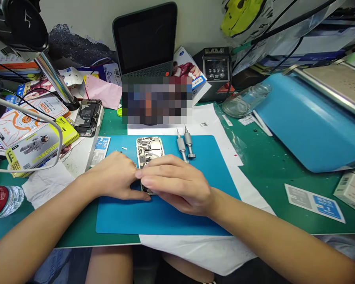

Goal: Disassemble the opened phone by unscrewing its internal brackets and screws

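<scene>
hands (115, 175): bare | forearms (254, 225): no sleeves | legs (111, 264): bare | garment (177, 274): black

A green tabletop (270, 173) bears a blue mat (165, 219) and white paper (208, 116).

The right hand (180, 183) hides part of the phone (149, 146); the left edge cuts 1 bottle (4, 202).

Item: my left hand (116, 175), palm down, thumb extended towards the right. Item: my right hand (179, 183), fingers (171, 171) together and bent, tips meeting the left hand. Both forearms bare, angled inward, wrists nearly straight.
</scene>
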A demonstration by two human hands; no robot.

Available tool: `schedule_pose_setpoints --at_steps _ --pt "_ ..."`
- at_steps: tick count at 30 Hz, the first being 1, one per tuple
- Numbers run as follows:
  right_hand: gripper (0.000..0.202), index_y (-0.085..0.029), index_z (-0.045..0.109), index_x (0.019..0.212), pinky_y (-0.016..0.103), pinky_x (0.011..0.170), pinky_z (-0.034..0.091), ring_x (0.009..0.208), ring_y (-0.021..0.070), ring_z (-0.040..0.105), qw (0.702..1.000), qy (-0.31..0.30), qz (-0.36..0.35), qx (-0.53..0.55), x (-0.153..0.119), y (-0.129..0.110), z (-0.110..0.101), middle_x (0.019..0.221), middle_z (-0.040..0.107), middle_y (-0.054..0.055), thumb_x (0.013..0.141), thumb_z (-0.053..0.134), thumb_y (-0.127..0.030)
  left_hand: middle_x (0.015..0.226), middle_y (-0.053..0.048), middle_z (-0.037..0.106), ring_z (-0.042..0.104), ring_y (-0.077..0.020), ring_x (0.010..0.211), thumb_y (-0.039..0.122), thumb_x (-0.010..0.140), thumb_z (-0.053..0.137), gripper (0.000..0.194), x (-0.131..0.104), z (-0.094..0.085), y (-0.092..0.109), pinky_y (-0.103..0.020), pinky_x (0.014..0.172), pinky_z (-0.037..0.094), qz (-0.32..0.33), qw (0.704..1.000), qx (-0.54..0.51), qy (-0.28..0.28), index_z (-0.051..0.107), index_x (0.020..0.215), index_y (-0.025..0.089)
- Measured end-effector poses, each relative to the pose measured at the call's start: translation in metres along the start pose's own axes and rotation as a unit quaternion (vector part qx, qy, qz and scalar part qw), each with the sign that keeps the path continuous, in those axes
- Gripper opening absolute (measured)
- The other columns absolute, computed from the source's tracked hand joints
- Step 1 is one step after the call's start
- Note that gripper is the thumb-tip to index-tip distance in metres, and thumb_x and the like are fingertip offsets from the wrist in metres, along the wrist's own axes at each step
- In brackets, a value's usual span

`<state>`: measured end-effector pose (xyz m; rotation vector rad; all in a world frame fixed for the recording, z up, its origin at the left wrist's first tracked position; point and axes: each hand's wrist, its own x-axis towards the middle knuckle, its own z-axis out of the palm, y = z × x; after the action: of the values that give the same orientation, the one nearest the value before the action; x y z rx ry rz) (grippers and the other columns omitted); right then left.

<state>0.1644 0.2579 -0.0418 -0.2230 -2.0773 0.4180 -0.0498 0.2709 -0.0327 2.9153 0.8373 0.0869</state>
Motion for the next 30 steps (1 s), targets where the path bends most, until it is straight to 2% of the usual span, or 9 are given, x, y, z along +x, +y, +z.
schedule_pose_setpoints --at_steps 6,12,18,22,26,30 --pt "0.030 -0.014 0.061 0.128 0.031 0.088 0.060 0.095 0.0124 0.075 0.999 0.007 0.018 0.035 -0.0016 0.0003 0.0037 0.103 0.081 0.009 0.099 0.057 -0.006 0.052 -0.001 0.062 0.054 -0.0167 0.046 0.068 0.087 0.067 0.053 -0.0001 -0.0015 0.0008 -0.033 0.051 0.014 -0.001 1.000 -0.013 -0.005 0.065 0.061 0.022" --pt "0.026 -0.017 0.061 0.127 0.028 0.075 0.056 0.086 0.0115 0.075 0.999 0.006 0.031 0.021 -0.0008 -0.0023 0.0042 0.104 0.081 0.006 0.102 0.055 -0.010 0.046 -0.002 0.058 0.050 -0.0157 0.043 0.068 0.085 0.069 0.056 0.0011 -0.0014 0.0008 -0.032 0.050 0.012 -0.002 1.000 -0.013 0.010 0.062 0.056 0.021" --pt "0.032 -0.019 0.058 0.132 0.027 0.074 0.054 0.089 0.0119 0.075 0.999 0.001 0.030 0.028 -0.0010 -0.0026 0.0056 0.103 0.080 0.006 0.102 0.054 -0.010 0.046 -0.002 0.057 0.050 -0.0142 0.042 0.066 0.092 0.060 0.058 0.0016 -0.0036 0.0011 -0.032 0.050 0.013 0.005 1.000 -0.023 0.013 0.061 0.056 0.020" --pt "0.032 -0.018 0.059 0.130 0.027 0.076 0.054 0.089 0.0119 0.074 0.999 0.006 0.031 0.035 -0.0008 -0.0024 0.0047 0.102 0.079 0.006 0.100 0.055 -0.008 0.046 -0.002 0.057 0.050 -0.0152 0.041 0.068 0.088 0.064 0.058 0.0013 -0.0019 0.0009 -0.033 0.049 0.013 -0.001 1.000 -0.022 0.013 0.060 0.055 0.021" --pt "0.032 -0.018 0.059 0.131 0.027 0.076 0.054 0.091 0.0120 0.074 0.999 0.009 0.030 0.035 -0.0012 -0.0024 0.0044 0.102 0.079 0.006 0.100 0.056 -0.008 0.046 -0.002 0.057 0.051 -0.0155 0.042 0.068 0.090 0.061 0.059 0.0013 -0.0019 0.0007 -0.033 0.049 0.013 0.001 1.000 -0.025 0.015 0.059 0.055 0.020" --pt "0.030 -0.017 0.059 0.129 0.028 0.074 0.054 0.092 0.0127 0.075 0.999 0.010 0.028 0.037 -0.0003 -0.0027 0.0052 0.101 0.079 0.007 0.101 0.055 -0.008 0.047 -0.002 0.058 0.051 -0.0152 0.043 0.067 0.091 0.061 0.059 0.0022 -0.0050 0.0012 -0.032 0.050 0.013 -0.004 1.000 -0.026 -0.008 0.060 0.056 0.021"
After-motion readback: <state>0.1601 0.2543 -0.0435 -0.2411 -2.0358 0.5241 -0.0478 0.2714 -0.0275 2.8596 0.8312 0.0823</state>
